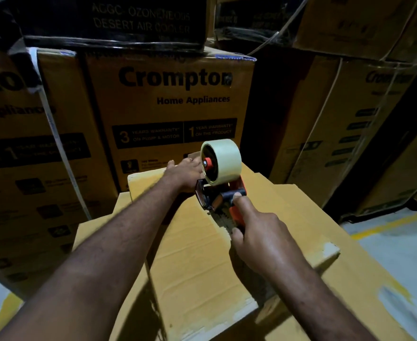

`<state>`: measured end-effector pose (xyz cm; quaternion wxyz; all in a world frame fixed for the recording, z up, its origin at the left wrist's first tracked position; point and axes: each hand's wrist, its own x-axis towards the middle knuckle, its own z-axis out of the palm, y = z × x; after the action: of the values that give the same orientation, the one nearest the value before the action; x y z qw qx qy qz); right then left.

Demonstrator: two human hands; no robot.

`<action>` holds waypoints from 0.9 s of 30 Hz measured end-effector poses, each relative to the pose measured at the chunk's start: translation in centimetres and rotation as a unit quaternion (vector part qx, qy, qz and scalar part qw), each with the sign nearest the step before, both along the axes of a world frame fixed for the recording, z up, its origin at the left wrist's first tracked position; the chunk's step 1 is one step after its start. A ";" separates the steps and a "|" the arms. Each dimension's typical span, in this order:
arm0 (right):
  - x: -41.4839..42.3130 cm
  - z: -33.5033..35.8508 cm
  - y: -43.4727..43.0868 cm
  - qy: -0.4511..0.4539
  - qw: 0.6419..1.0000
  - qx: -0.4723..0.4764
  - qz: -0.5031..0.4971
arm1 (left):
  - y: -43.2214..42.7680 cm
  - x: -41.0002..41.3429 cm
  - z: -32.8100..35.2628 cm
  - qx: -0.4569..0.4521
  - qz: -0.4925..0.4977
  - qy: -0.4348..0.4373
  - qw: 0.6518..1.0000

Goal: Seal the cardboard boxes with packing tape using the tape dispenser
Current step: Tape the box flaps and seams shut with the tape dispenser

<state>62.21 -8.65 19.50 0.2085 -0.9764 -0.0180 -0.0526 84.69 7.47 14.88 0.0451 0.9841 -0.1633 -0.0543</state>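
Observation:
A plain brown cardboard box (197,267) lies in front of me, its top flaps folded down. My right hand (259,232) grips the orange handle of the tape dispenser (223,193), index finger stretched along its top. The dispenser carries a pale roll of tape (223,161) and its front end sits on the box top near the far edge. My left hand (185,173) reaches over the far edge of the box and lies flat on the flap just left of the dispenser, its fingertips hidden behind the roll.
A wall of large printed appliance cartons (173,114) rises right behind the box, with more stacked at the left (25,168) and right (350,134). A white strap (55,134) runs down the left carton. Grey floor with a yellow line (389,225) shows at the right.

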 end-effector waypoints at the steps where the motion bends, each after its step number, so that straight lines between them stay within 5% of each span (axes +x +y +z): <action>1: -0.4 0.1 -0.1 -0.001 1.000 0.000 -0.003 | -0.1 -0.2 0.1 -0.006 0.005 -0.003 1.000; 15: -7.3 1.1 -3.3 0.031 0.999 -0.022 -0.021 | -1.1 -3.0 -0.4 -0.006 0.016 -0.033 0.999; 27: -5.7 0.4 -3.6 0.004 0.999 -0.009 0.031 | -5.2 -28.1 0.7 -0.028 0.032 0.049 0.998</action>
<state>56.50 -12.25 19.87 0.2011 -0.9775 -0.0481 -0.0417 56.62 2.24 15.60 0.0820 0.9833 -0.1304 -0.0967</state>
